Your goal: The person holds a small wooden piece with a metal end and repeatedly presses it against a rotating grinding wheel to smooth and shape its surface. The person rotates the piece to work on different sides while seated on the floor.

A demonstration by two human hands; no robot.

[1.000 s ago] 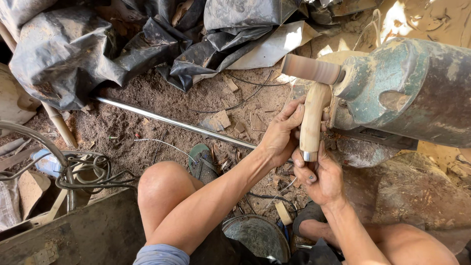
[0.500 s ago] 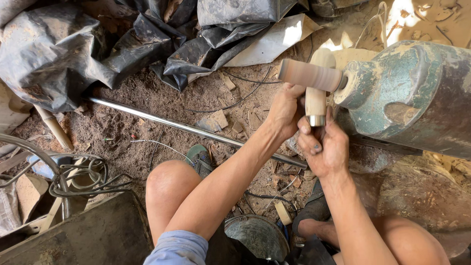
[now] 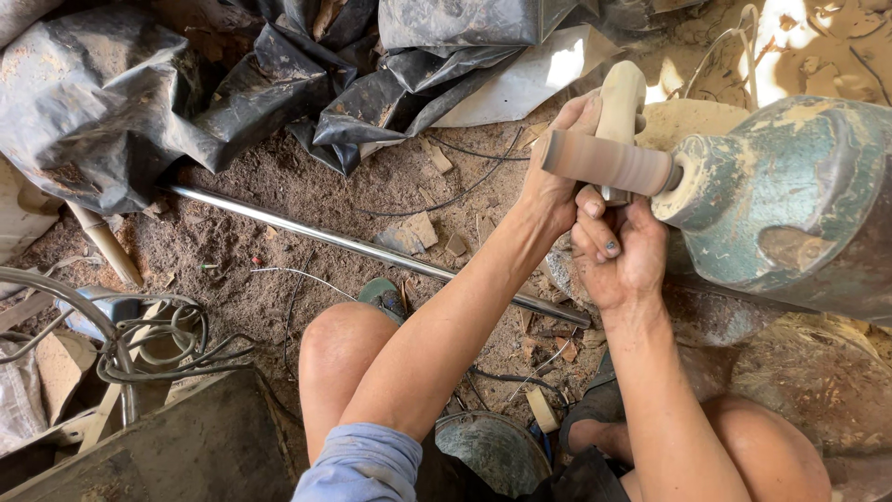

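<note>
Overhead, both hands (image 3: pixel 595 218) clasped around pale wooden piece (image 3: pixel 621 102) against spindle (image 3: pixel 609 163).

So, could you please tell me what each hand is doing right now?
Left hand: closed around the pale upright wooden piece.
Right hand: closed, gripping that piece's lower end.

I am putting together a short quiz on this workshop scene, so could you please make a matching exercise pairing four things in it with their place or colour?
Things:
1. metal rod
2. plastic sheeting
3. wooden piece
4. motor housing

Descriptions:
A. black and crumpled, at the top left
B. pale, gripped by the left hand and the right hand at the spinning drum
C. worn green, at the right edge
D. shiny, lying slantwise across the dirt

Pairs: 1-D, 2-A, 3-B, 4-C
</note>
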